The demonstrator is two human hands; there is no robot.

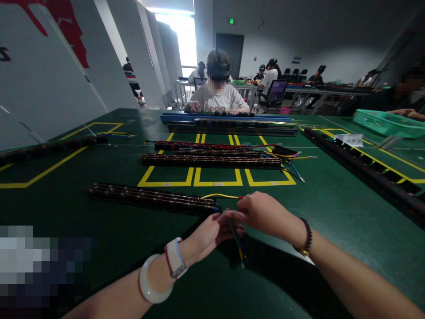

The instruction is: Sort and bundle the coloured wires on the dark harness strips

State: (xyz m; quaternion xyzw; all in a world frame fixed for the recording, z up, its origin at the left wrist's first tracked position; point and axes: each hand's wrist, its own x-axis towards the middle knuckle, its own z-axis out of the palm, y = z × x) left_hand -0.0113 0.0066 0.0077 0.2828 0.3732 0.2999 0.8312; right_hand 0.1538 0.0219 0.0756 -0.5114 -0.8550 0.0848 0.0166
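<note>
A long black strip with copper-coloured rails (146,195) lies on the green table in front of me, with several coloured wires at its right end. My left hand (212,232) is closed around these wires beside that end. Out of its fingers hangs a dark wire (236,239) with a yellow sleeve and a metal ring terminal. My right hand (262,215) is closed, its fingertips pinched together against my left fingers. A yellow wire (219,195) with a red sleeve arches from the strip to my right hand. What exactly sits between the fingertips is partly hidden.
Similar black strips (212,159) with wires lie within yellow tape outlines (217,183). Beyond them are blue and black rails (229,122) and a seated person (217,95). Another long strip (375,173) and a green basket (381,123) are at right; a dark strip (49,148) lies left.
</note>
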